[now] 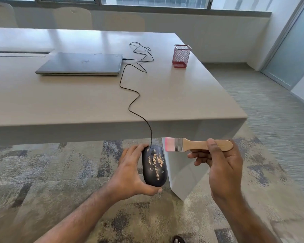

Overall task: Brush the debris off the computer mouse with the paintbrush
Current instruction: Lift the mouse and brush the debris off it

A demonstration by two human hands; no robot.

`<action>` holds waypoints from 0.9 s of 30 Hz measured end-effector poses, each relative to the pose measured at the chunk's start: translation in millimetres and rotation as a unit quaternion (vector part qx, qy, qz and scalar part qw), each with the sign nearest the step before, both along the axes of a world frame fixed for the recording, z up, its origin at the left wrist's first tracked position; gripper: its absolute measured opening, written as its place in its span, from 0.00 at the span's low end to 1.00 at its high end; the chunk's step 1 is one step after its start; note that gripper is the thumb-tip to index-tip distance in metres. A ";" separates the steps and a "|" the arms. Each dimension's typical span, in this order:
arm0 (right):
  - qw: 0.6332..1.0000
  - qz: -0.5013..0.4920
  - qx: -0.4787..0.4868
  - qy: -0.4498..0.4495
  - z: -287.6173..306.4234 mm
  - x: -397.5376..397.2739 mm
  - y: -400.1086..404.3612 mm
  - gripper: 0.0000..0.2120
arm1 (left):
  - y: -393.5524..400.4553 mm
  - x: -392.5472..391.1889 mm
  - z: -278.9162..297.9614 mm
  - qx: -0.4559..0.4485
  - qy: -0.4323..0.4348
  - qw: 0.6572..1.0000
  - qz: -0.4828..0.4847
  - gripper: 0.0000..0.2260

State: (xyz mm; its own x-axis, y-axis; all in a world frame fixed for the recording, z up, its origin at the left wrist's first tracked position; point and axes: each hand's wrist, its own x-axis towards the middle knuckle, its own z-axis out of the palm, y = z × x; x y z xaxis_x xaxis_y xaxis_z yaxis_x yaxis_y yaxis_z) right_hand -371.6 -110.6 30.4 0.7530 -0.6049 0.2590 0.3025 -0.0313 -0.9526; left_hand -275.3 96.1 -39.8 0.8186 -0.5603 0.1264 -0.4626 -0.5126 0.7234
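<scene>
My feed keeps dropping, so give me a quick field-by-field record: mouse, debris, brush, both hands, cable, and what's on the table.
mouse: black mouse, held off the table
debris: tan crumbs on its top, none brushed off yet
brush: paintbrush, bristles clear of the mouse
left hand: left hand grips the mouse
right hand: right hand holds the brush handle
cable: cable runs to the laptop
table: table also holds a red mesh cup
</scene>
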 end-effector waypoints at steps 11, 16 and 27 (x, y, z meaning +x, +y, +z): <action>0.999 0.000 -0.027 0.046 -11.5 -12.2 7.2 0.07 | 9.1 -6.3 -10.7 -0.007 0.002 1.000 -0.024 0.54; 0.992 0.021 -0.092 0.080 -16.9 -11.7 6.1 0.06 | 9.0 -3.7 -8.2 -0.019 0.012 0.999 -0.022 0.53; 0.992 0.029 -0.073 0.095 -10.5 -3.3 -0.8 0.03 | 7.3 -6.9 -2.6 -0.016 0.015 0.999 -0.029 0.55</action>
State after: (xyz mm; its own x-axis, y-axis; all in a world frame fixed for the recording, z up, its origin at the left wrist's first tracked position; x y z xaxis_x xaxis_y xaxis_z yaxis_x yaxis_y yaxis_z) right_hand -375.0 -111.4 19.9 0.8285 -0.5264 0.1912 0.1238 -0.1608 -0.9792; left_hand -282.2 103.4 -42.4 0.7883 -0.6033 0.1212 -0.4688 -0.4613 0.7533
